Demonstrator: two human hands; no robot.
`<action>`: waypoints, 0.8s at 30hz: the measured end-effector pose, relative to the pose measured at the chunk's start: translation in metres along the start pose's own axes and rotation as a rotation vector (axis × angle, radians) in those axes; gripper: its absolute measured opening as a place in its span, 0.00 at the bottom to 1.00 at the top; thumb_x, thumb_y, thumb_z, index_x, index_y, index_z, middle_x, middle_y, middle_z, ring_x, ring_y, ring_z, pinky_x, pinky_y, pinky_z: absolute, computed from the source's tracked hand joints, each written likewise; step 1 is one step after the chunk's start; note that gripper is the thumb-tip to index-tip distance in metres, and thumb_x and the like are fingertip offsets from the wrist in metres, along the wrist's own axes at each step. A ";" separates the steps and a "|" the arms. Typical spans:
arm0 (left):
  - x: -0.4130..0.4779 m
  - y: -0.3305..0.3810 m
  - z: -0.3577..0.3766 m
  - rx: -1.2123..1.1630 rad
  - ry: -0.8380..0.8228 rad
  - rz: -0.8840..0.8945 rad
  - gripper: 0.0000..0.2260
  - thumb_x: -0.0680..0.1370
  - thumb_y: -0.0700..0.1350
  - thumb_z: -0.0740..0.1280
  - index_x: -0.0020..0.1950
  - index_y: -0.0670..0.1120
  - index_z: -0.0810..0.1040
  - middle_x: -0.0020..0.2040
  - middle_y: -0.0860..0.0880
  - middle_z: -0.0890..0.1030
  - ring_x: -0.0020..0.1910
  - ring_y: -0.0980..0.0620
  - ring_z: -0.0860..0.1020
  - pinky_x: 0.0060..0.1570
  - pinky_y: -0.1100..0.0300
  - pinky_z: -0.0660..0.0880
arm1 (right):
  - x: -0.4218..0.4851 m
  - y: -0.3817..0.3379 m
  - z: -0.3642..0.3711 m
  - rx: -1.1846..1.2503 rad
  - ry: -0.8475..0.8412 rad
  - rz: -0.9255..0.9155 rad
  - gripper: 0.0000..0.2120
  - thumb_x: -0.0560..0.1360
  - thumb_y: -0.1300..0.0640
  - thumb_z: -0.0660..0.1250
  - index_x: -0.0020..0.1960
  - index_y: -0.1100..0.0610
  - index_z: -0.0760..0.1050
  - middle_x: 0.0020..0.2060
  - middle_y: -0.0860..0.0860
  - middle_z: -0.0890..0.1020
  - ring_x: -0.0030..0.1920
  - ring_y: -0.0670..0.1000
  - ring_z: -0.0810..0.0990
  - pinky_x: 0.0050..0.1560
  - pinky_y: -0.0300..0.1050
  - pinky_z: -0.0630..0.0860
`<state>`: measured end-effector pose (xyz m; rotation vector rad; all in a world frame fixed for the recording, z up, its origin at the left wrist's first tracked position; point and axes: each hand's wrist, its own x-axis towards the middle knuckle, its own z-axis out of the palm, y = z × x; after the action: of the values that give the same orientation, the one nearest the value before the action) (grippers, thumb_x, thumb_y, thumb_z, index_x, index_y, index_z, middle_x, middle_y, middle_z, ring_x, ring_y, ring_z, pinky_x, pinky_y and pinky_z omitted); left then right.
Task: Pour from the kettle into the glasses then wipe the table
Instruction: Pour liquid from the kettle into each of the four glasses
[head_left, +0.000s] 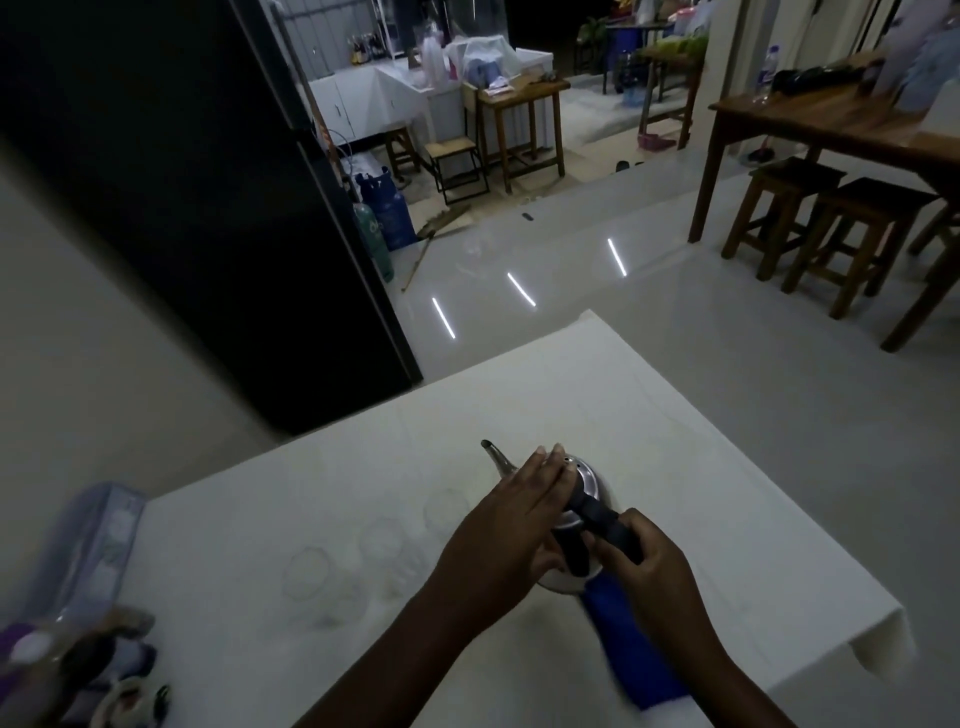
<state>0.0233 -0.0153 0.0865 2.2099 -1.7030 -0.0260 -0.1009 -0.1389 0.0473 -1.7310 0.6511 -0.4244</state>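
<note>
Head view: two bare hands hold a metal kettle (582, 480) on a white worktop (675, 493).

The right hand (641, 553) has its grip wrapped around the kettle's black handle (605, 522). The left hand (511, 519) lies flat over the lid, fingers (545, 465) stretched toward the spout (496, 457), which points away from the person. Three clear glasses (382, 545) stand in a row just left of the kettle. A blue cloth (634, 649) lies on the worktop under the right forearm.
</note>
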 end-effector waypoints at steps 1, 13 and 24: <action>-0.012 -0.004 -0.005 0.007 -0.005 0.001 0.39 0.71 0.45 0.73 0.75 0.45 0.55 0.77 0.46 0.55 0.75 0.51 0.49 0.70 0.58 0.50 | -0.008 -0.004 0.011 0.006 -0.002 0.010 0.10 0.72 0.58 0.69 0.35 0.51 0.72 0.27 0.43 0.79 0.28 0.40 0.74 0.28 0.32 0.69; -0.149 -0.059 -0.045 0.003 -0.049 0.001 0.40 0.72 0.47 0.73 0.76 0.45 0.54 0.77 0.47 0.53 0.75 0.54 0.45 0.70 0.60 0.48 | -0.093 -0.027 0.139 -0.033 -0.006 0.024 0.10 0.72 0.52 0.69 0.39 0.58 0.74 0.31 0.54 0.78 0.31 0.45 0.74 0.31 0.37 0.70; -0.218 -0.083 -0.044 -0.049 -0.070 -0.005 0.40 0.72 0.47 0.72 0.76 0.46 0.52 0.77 0.46 0.52 0.74 0.54 0.45 0.70 0.59 0.47 | -0.133 -0.024 0.195 -0.062 0.004 0.047 0.11 0.70 0.53 0.71 0.34 0.53 0.72 0.26 0.47 0.76 0.28 0.42 0.71 0.29 0.34 0.68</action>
<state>0.0507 0.2188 0.0612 2.2012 -1.7149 -0.1465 -0.0833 0.0971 0.0280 -1.7703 0.7133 -0.3783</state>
